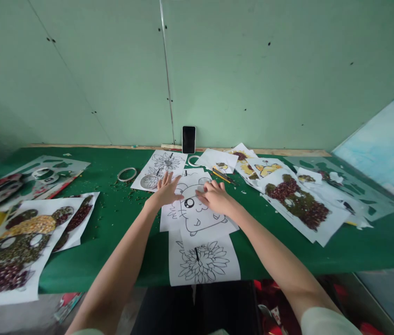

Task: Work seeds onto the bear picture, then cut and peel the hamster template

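Observation:
A sheet with a line drawing of a hamster-like animal (pixel 197 218) lies in front of me, over other papers. My left hand (pixel 167 190) is at its upper left edge, fingers spread and holding nothing. On the drawing's right half rests my right hand (pixel 215 196), its fingers bent together over the paper; whatever is under the fingertips is hidden. Part of the animal's face is covered by that hand. Below, a sheet with a flower drawing (pixel 203 263) hangs slightly over the table's front edge. Another flower sheet (pixel 163 163) lies beyond my left hand.
The green table (pixel 116 251) runs along a wall. A phone (pixel 189 139) leans there. Nearby are a tape roll (pixel 127 174) and a yellow utility knife (pixel 222 175). Seed-covered pictures lie left (pixel 25 232) and right (pixel 297 202), with loose seeds scattered at left.

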Tool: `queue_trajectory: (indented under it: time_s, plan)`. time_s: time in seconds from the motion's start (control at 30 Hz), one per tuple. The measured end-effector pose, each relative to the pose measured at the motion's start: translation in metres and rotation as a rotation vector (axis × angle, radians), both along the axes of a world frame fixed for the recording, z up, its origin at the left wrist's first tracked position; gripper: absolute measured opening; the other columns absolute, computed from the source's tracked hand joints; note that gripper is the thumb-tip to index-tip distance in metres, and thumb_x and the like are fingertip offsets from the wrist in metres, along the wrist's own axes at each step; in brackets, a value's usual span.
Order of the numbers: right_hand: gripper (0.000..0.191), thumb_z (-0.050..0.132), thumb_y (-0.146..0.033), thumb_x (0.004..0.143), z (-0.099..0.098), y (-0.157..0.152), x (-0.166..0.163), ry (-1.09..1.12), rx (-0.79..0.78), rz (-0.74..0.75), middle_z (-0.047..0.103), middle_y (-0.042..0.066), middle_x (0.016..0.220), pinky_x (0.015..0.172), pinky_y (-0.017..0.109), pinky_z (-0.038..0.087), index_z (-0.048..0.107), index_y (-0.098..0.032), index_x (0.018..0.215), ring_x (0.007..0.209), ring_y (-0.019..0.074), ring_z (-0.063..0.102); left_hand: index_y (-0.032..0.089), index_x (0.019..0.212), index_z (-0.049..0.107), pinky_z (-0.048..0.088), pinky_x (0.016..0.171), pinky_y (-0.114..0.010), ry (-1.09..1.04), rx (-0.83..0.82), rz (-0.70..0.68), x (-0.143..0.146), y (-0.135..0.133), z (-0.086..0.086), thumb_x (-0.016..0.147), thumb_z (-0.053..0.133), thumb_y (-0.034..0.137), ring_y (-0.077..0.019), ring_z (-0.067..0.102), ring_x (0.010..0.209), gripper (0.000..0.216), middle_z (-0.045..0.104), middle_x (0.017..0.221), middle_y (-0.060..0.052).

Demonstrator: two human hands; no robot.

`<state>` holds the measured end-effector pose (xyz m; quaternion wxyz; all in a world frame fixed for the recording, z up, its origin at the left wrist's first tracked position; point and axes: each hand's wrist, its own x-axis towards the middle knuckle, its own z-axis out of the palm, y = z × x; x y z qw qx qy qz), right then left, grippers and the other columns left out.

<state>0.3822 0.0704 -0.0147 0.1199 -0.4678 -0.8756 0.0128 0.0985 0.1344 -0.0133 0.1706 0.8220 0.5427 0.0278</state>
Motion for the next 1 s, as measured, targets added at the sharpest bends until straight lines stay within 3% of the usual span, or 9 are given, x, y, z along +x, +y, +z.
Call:
queue_trajectory:
  time_s: [0.23, 0.4, 0.5, 0.6, 0.73, 0.87, 1.0]
  plan:
    - [0.062, 0.037, -0.057, 0.117, -0.002, 0.013, 0.041, 0.048, -0.070, -0.060, 0.063, 0.015, 0.105, 0.091, 0.052, 0.046, 0.088, -0.032, 0.093, 0.104, 0.0342, 0.056, 0.030, 0.177, 0.025, 0.017, 0.132, -0.075, -0.003, -0.008, 0.002, -0.003, 0.002, -0.004, 0.093, 0.073, 0.057, -0.0499, -0.012, 0.170, 0.100, 0.001, 0.188, -0.018]
    - [0.063, 0.040, -0.059, 0.115, 0.006, 0.018, 0.057, 0.031, -0.194, -0.112, 0.064, 0.014, 0.105, 0.088, 0.052, 0.049, 0.084, -0.030, 0.081, 0.104, 0.0357, 0.057, 0.029, 0.177, 0.029, 0.016, 0.133, -0.073, 0.007, -0.065, 0.010, 0.000, -0.002, 0.005, 0.095, 0.072, 0.052, -0.0471, -0.014, 0.171, 0.095, -0.003, 0.188, -0.017]
    - [0.054, 0.045, -0.056, 0.114, 0.003, 0.024, 0.059, 0.099, -0.162, -0.131, 0.067, 0.015, 0.113, 0.091, 0.053, 0.049, 0.086, -0.029, 0.090, 0.109, 0.0365, 0.059, 0.029, 0.176, 0.029, 0.014, 0.133, -0.074, 0.012, -0.079, 0.002, 0.002, -0.004, 0.008, 0.097, 0.070, 0.050, -0.0458, -0.015, 0.171, 0.092, -0.005, 0.188, -0.016]
    - [0.040, 0.052, -0.049, 0.110, -0.006, 0.033, 0.058, 0.228, -0.114, -0.293, 0.070, 0.016, 0.116, 0.094, 0.052, 0.050, 0.084, -0.026, 0.102, 0.112, 0.0366, 0.063, 0.029, 0.177, 0.028, 0.013, 0.134, -0.074, 0.006, -0.069, -0.014, 0.002, -0.004, 0.007, 0.098, 0.070, 0.050, -0.0452, -0.015, 0.171, 0.092, -0.005, 0.188, -0.016]
    - [0.033, 0.057, -0.046, 0.107, -0.022, 0.046, 0.059, 0.417, -0.235, -0.450, 0.078, 0.013, 0.099, 0.087, 0.045, 0.052, 0.080, -0.026, 0.095, 0.093, 0.0308, 0.069, 0.030, 0.177, 0.029, 0.014, 0.133, -0.074, -0.004, -0.060, -0.028, 0.001, -0.003, 0.004, 0.099, 0.069, 0.051, -0.0460, -0.014, 0.172, 0.090, -0.004, 0.189, -0.016]
    - [0.043, 0.059, -0.052, 0.104, -0.029, 0.050, 0.057, 0.546, -0.141, -0.456, 0.077, 0.015, 0.091, 0.086, 0.042, 0.053, 0.081, -0.025, 0.079, 0.091, 0.0304, 0.069, 0.031, 0.176, 0.031, 0.015, 0.134, -0.074, -0.014, -0.054, -0.021, 0.001, -0.002, 0.001, 0.098, 0.070, 0.052, -0.0478, -0.013, 0.171, 0.090, 0.000, 0.189, -0.014]
    - [0.045, 0.058, -0.056, 0.103, -0.021, 0.045, 0.047, 0.539, -0.374, -0.550, 0.080, 0.014, 0.099, 0.099, 0.047, 0.053, 0.085, -0.025, 0.084, 0.107, 0.0366, 0.071, 0.031, 0.177, 0.030, 0.014, 0.134, -0.073, -0.027, -0.077, -0.023, 0.001, 0.000, -0.003, 0.100, 0.065, 0.055, -0.0482, -0.013, 0.171, 0.088, -0.001, 0.189, -0.013]
